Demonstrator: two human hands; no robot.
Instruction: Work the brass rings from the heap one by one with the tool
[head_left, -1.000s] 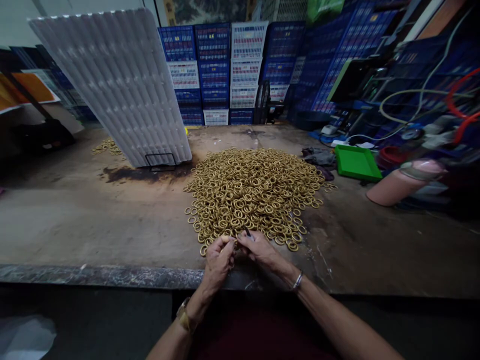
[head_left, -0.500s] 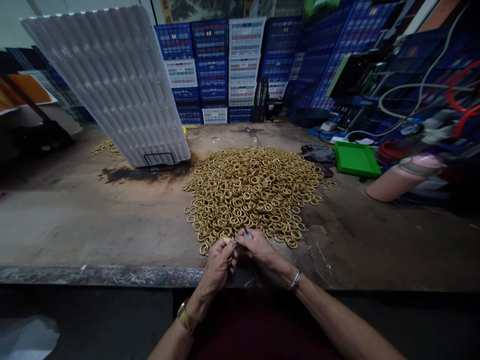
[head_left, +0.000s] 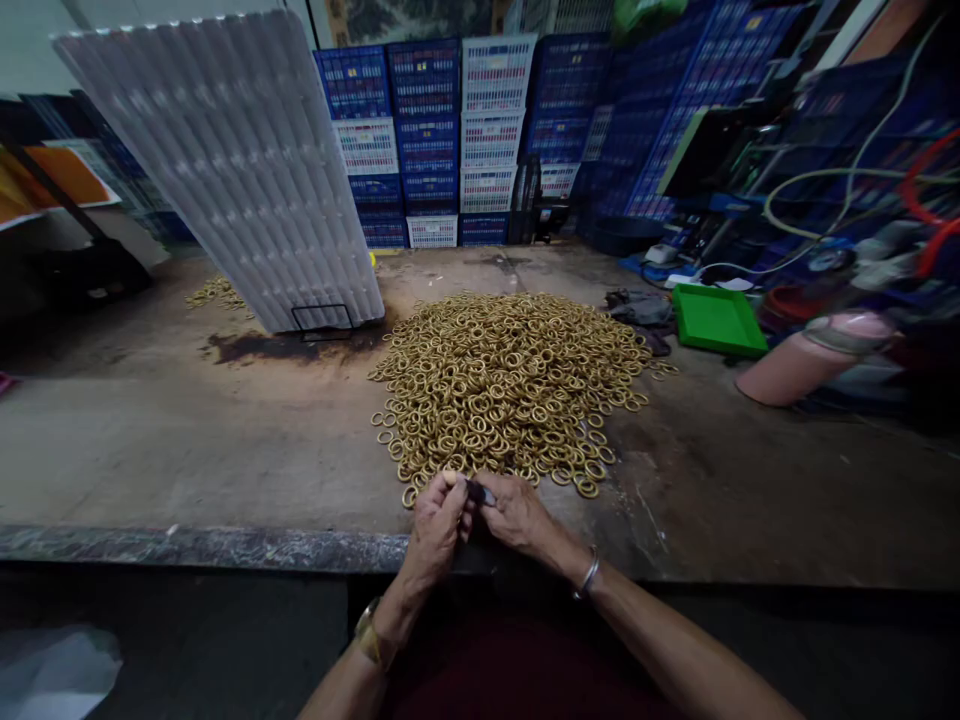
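Head view showed both hands at the bottom centre of the frame, close together at the near edge of a pile of gold-coloured rings (head_left: 510, 370). The left hand (head_left: 437, 515) had its thumb pressed against its curled fingers; whether a ring sat in that pinch I could not tell (the fingers hid it). The right hand (head_left: 521, 515), just beside it, gripped a small dark tool (head_left: 475, 491) with a greyish part near the thumb, its dark end reaching toward the left fingertips. A watch (head_left: 367, 632) circled the left wrist and a silvery bracelet (head_left: 588, 574) the right.

The rings covered the centre of the worktable (head_left: 225, 430), a few lying loose along the pile's edges. At upper left, a ribbed translucent panel (head_left: 232, 170) stood tilted, with a black wire stand (head_left: 322, 318) at its foot. Toward the right of the frame lay a dark cloth (head_left: 639, 308), a green tray (head_left: 718, 320) and a tilted pink bottle (head_left: 802, 365). Blue and white crates (head_left: 491, 135) rose in stacks across the top.
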